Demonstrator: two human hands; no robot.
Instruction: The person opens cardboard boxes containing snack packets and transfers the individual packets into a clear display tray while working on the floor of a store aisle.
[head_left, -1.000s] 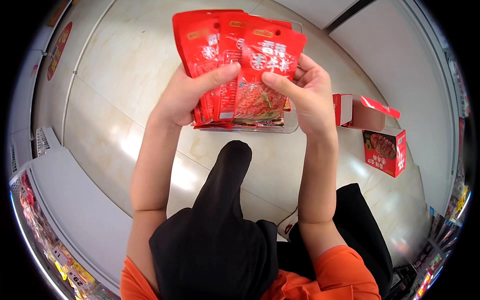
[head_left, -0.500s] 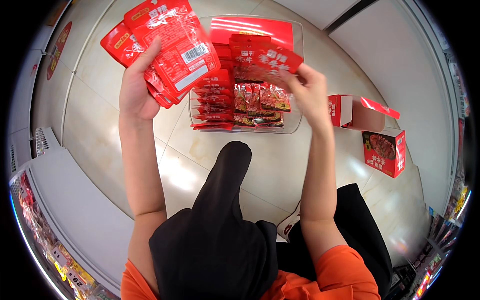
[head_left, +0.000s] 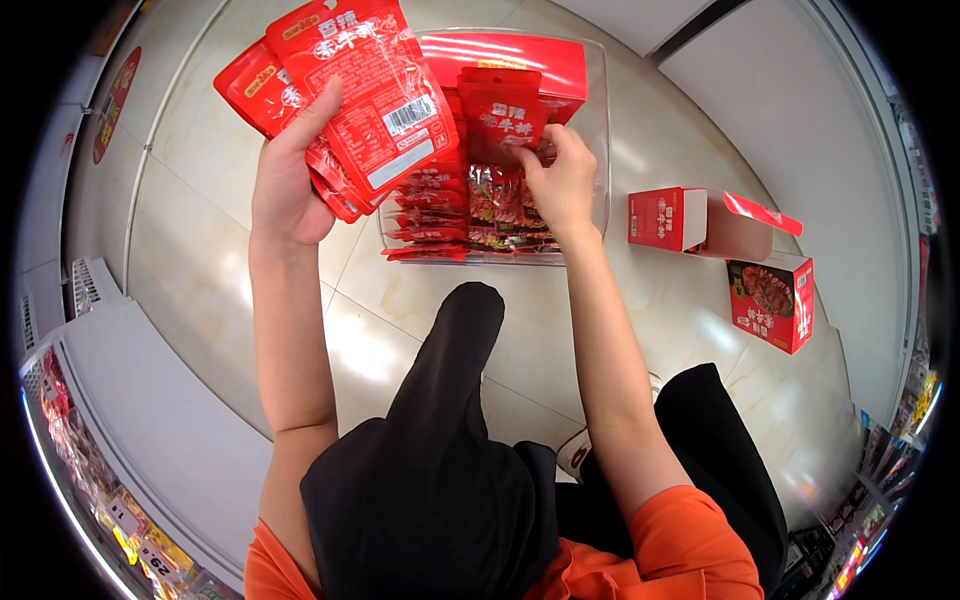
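The left hand [head_left: 293,195] grips a fan of red packets [head_left: 375,105], thumb across the front, toward the left side of the clear bin [head_left: 600,130], seemingly so the bin's right half stays reachable. The right hand [head_left: 562,180] pinches one packet [head_left: 500,105] by its near right corner above the right row, which probably leaves its far end free. Both forearms reach far, the right slanting leftward; two cartons [head_left: 768,300] sit to the right, out of the way.

The floor [head_left: 200,215] around me is glossy, marbled cream tile, reflecting white light. Pale panels [head_left: 780,90] line one side; opposite, a grey-white unit [head_left: 165,390] adjoins a stocked, strip-lit shelf [head_left: 58,490].
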